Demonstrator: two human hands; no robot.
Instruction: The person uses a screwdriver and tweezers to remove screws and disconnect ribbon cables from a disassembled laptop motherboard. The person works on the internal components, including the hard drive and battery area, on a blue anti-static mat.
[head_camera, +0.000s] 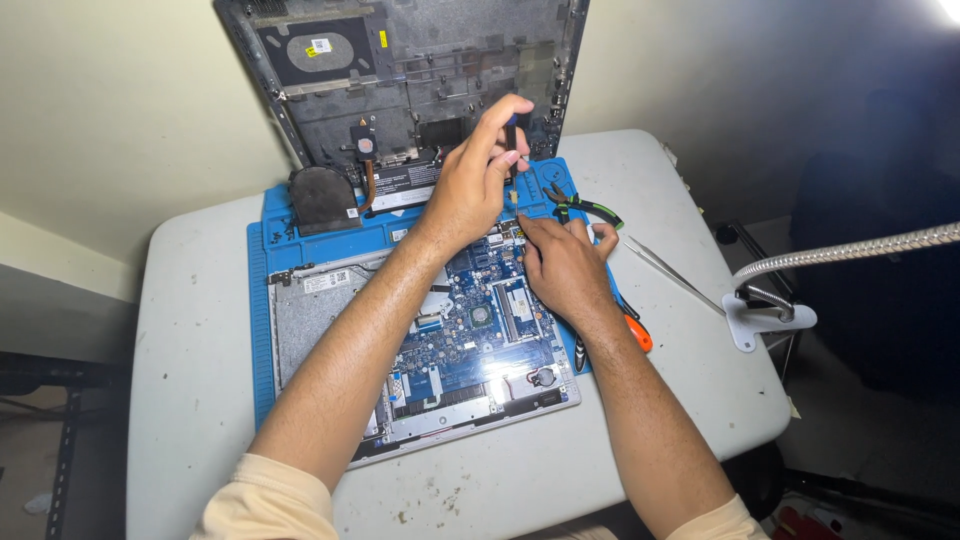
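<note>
The left hand (478, 178) pinched a screwdriver (511, 140) upright over the opened laptop's blue motherboard (470, 330). The right hand (562, 262) pressed its fingertips on the board's top edge, apparently holding nothing; pliers (585, 208) lay just beside it.

sleeves (265, 500): cream, short, on both arms | forearms bare | hands (470, 185) ungloved

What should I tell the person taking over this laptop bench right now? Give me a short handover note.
Left hand: shut on a screwdriver, held upright, tip down at the far edge of the motherboard.
Right hand: open, fingertips pressing on the board's far right corner.
Opened laptop lies on the blue mat; its bottom cover leans against the wall. Fan with heat pipe is out, on the mat. Pliers and tweezers lie to the right.
Done: cover off, fan out. Left: board is in the chassis.
</note>
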